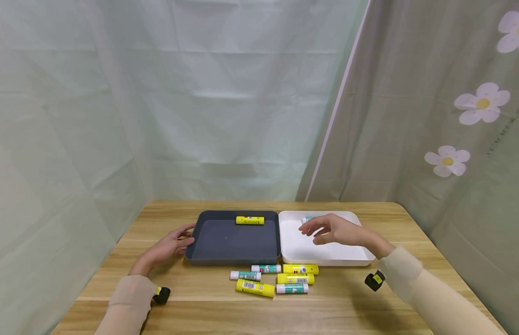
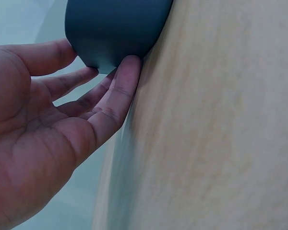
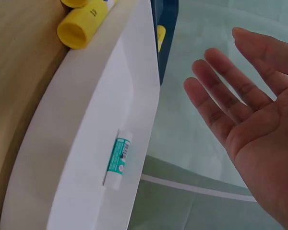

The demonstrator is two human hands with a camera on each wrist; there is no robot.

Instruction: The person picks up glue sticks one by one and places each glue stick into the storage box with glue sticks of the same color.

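Note:
My left hand (image 1: 169,245) touches the left wall of a dark grey tray (image 1: 234,246) with its fingertips, the fingers loosely extended. One yellow glue stick (image 1: 250,220) lies along the back of that tray. My right hand (image 1: 334,229) hovers over a white tray (image 1: 326,253), holding nothing, with relaxed fingers spread apart in the right wrist view. Inside the white tray a white-and-green glue stick (image 3: 118,160) lies by the back wall; the right hand partly covers it in the head view.
In front of the trays lie three yellow glue sticks (image 1: 255,287) and three white-and-green glue sticks (image 1: 292,288) on the wooden table (image 1: 209,316). The trays stand side by side. Pale curtains (image 1: 242,116) hang behind and beside the table.

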